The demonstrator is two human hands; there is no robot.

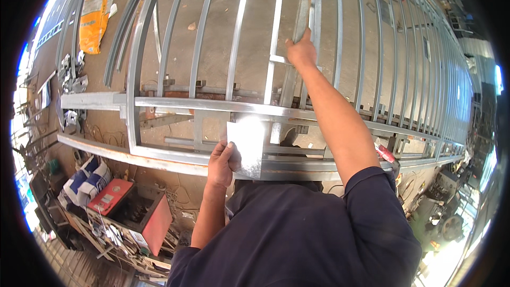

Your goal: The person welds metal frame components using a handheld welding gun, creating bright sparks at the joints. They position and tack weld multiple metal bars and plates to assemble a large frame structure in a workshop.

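Observation:
My left hand [220, 163] grips the left edge of a shiny, flat, rectangular metal sheet piece [247, 154], thumb on its face. The piece stands against the near rail [212, 106] of a large silvery metal frame, glare whitening its upper part. Stretched out over the frame, my right hand [302, 53] straddles a dull grey steel bar [303, 13], thumb on one side and index finger on the other. The remaining fingers are hidden. Beside this hand, a short crosspiece [279, 59] juts from a bright upright tube [274, 26].
Evenly spaced tubes [377, 48] run across the frame to the right. At lower left stands an open red-and-black machine box [127, 202] beside a blue-and-white bundle [87, 180]. An orange sack [94, 26] lies on the floor at far left. Right of me is a red-handled tool [384, 153].

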